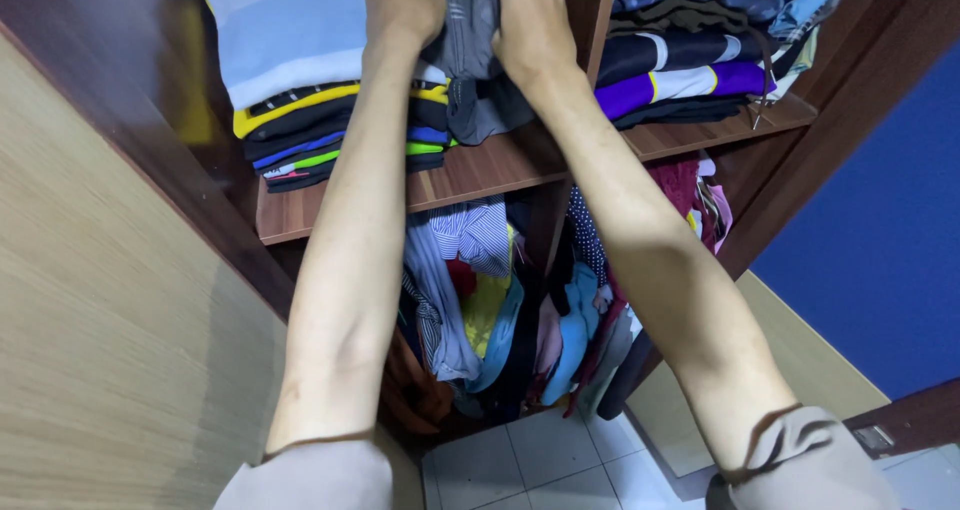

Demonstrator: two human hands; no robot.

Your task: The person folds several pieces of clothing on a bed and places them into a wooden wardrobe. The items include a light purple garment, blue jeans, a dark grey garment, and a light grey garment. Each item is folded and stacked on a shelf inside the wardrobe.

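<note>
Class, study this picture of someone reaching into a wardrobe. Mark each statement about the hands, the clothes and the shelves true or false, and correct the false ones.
1. Both hands grip a grey garment. True.
2. The left hand holds a clothes hanger. False: it grips the grey garment, as does the right hand.
3. Folded clothes are stacked on the wooden shelf. True.
4. The space below the shelf is bare. False: hanging clothes fill it.
5. The floor is carpeted. False: it shows pale tiles.

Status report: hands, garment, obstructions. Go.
Left hand and right hand: both grip folded grey fabric garment. Garment on wooden shelf beside striped clothes stack. Nothing blocking.
</note>
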